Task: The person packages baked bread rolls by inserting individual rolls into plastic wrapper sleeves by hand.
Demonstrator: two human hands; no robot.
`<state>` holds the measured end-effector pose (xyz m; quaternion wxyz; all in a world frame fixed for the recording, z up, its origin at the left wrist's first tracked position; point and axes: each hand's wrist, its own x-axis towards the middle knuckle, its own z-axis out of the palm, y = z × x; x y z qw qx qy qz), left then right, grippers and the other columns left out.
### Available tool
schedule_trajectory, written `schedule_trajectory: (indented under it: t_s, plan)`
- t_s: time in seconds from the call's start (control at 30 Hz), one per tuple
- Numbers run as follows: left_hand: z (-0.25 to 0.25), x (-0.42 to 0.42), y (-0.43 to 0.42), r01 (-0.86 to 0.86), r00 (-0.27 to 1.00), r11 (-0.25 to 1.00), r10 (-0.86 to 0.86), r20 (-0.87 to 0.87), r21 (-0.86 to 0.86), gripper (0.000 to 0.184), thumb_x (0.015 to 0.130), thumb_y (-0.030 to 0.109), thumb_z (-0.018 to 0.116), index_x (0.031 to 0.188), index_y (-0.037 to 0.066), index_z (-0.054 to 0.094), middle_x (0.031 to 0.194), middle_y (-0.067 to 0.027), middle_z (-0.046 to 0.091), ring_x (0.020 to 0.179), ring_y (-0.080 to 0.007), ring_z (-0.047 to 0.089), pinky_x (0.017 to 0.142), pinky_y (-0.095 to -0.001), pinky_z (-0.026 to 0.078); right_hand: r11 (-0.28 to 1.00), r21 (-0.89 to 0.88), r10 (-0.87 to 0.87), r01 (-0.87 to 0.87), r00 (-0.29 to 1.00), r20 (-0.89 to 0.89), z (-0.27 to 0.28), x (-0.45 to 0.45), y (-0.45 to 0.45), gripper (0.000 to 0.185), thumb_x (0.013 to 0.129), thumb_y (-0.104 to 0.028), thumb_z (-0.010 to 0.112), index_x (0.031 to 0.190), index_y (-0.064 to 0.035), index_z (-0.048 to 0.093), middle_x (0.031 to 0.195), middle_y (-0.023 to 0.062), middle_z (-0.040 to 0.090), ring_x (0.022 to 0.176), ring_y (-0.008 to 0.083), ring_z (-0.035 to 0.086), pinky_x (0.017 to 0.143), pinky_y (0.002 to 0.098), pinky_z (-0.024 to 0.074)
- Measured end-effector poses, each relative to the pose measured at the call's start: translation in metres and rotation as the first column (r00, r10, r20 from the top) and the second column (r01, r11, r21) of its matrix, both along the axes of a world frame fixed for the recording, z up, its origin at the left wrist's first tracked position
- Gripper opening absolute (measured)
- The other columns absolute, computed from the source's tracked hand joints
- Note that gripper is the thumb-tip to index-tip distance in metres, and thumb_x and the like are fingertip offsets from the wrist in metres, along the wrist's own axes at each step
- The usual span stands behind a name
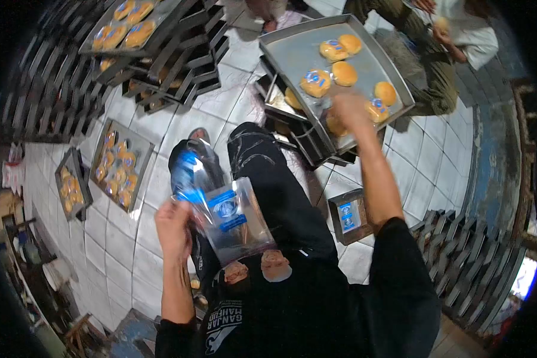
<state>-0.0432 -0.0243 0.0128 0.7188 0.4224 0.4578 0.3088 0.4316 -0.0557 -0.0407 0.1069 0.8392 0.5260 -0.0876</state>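
The left hand (174,225) was closed, its fingertips pinching the edge of clear blue-printed plastic bags (240,219) that lay over the person's black-clad lap (268,185). The right hand (349,112) reached down to the near end of the big metal tray (301,49), too blurred to tell how far it was open or whether it gripped anything, with round golden buns (344,74) around it, some bagged, and a co-worker (432,65) beside the tray's far side.

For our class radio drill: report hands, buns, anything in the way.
Left hand gripping clear bags. Right hand blurred over buns. Co-worker beside tray.
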Motion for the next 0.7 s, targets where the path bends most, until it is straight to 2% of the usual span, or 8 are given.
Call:
schedule_trajectory:
  t_s: [0.03, 0.07, 0.13, 0.33, 0.47, 0.57, 0.63, 0.7]
  plan:
    - [-0.008, -0.005, 0.01, -0.127, 0.992, 0.991, 0.127, 0.021, 0.038, 0.021, 0.104, 0.019, 0.058, 0.105, -0.001, 0.066, 0.087, -0.0126, 0.072, 0.077, -0.0185, 0.071, 0.068, -0.0287, 0.057, 0.984, 0.13, 0.097, -0.123, 0.977, 0.189, -0.023, 0.047, 0.006, 0.044, 0.089, -0.029, 0.069, 0.122, 0.0005, 0.067, 0.117, 0.0239, 0.07, 0.105, 0.0392, 0.069, 0.093, 0.0516, 0.0532]
    - [0.003, 0.011, 0.012, -0.227, 0.974, 0.972, 0.226, 0.023, 0.061, 0.028, 0.107, 0.026, 0.055, 0.11, -0.001, 0.063, 0.093, -0.0152, 0.073, 0.079, -0.0204, 0.072, 0.068, -0.0295, 0.058, 0.936, 0.338, -0.009, 0.095, 0.969, -0.248, -0.027, 0.078, 0.011, 0.053, 0.091, -0.034, 0.068, 0.127, 0.0052, 0.064, 0.123, 0.0295, 0.067, 0.107, 0.0427, 0.068, 0.095, 0.0494, 0.0532]
    - [-0.002, 0.022, 0.019, -0.289, 0.957, 0.957, 0.289, -0.006, -0.017, 0.031, 0.107, 0.029, 0.054, 0.107, 0.0, 0.063, 0.091, -0.016, 0.073, 0.077, -0.0207, 0.073, 0.067, -0.0292, 0.058, 0.8, 0.404, -0.058, 0.444, 0.727, -0.684, -0.074, 0.142, 0.029, 0.063, 0.094, -0.043, 0.065, 0.132, 0.0063, 0.061, 0.126, 0.0306, 0.065, 0.113, 0.0436, 0.066, 0.1, 0.048, 0.0509]
    - [-0.029, 0.028, 0.022, -0.29, 0.957, 0.957, 0.29, -0.017, -0.004, 0.029, 0.105, 0.03, 0.059, 0.102, 0.002, 0.063, 0.08, -0.0122, 0.071, 0.066, -0.0163, 0.069, 0.059, -0.0256, 0.053, 0.714, 0.464, -0.461, 0.525, 0.851, -0.252, -0.172, 0.219, 0.062, 0.074, 0.092, -0.056, 0.065, 0.133, 0.0055, 0.06, 0.125, 0.0297, 0.067, 0.121, 0.0397, 0.064, 0.101, 0.0473, 0.0492]
    - [-0.027, 0.025, 0.022, -0.319, 0.947, 0.948, 0.318, -0.03, -0.015, 0.028, 0.106, 0.028, 0.056, 0.105, 0.001, 0.062, 0.092, -0.0179, 0.073, 0.077, -0.0225, 0.074, 0.067, -0.0297, 0.06, 0.87, 0.209, -0.35, 0.446, 0.858, -0.376, -0.064, 0.145, 0.058, 0.083, 0.082, -0.057, 0.075, 0.132, 0.0072, 0.058, 0.124, 0.0317, 0.065, 0.114, 0.0416, 0.066, 0.095, 0.0463, 0.0515]
    - [-0.016, 0.033, 0.026, -0.318, 0.946, 0.946, 0.32, 0.041, -0.058, 0.026, 0.107, 0.026, 0.052, 0.105, 0.001, 0.061, 0.097, -0.0184, 0.073, 0.083, -0.0237, 0.074, 0.07, -0.0315, 0.061, 0.753, 0.45, -0.218, 0.48, 0.827, -0.518, -0.118, 0.139, 0.033, 0.073, 0.08, -0.047, 0.081, 0.126, 0.0049, 0.057, 0.119, 0.0245, 0.067, 0.11, 0.0343, 0.068, 0.091, 0.0419, 0.053]
    - [-0.016, 0.028, 0.031, -0.292, 0.93, 0.95, 0.309, 0.197, -0.11, 0.022, 0.107, 0.024, 0.052, 0.108, 0.003, 0.058, 0.108, -0.0183, 0.071, 0.098, -0.0263, 0.073, 0.081, -0.0371, 0.061, 0.642, 0.449, -0.239, 0.621, 0.719, -0.653, -0.057, 0.088, 0.027, 0.058, 0.085, -0.036, 0.08, 0.122, 0.0012, 0.056, 0.115, 0.016, 0.068, 0.109, 0.0289, 0.068, 0.093, 0.0394, 0.0531]
    - [-0.027, 0.02, 0.043, -0.292, 0.885, 0.938, 0.34, 0.318, -0.188, 0.02, 0.106, 0.024, 0.056, 0.107, 0.004, 0.057, 0.112, -0.0177, 0.071, 0.104, -0.0269, 0.072, 0.085, -0.0403, 0.06, 0.455, 0.344, 0.099, 0.821, 0.338, -0.936, -0.002, 0.037, 0.022, 0.05, 0.091, -0.028, 0.076, 0.129, -0.0014, 0.056, 0.122, 0.0139, 0.067, 0.111, 0.029, 0.068, 0.096, 0.0438, 0.0544]
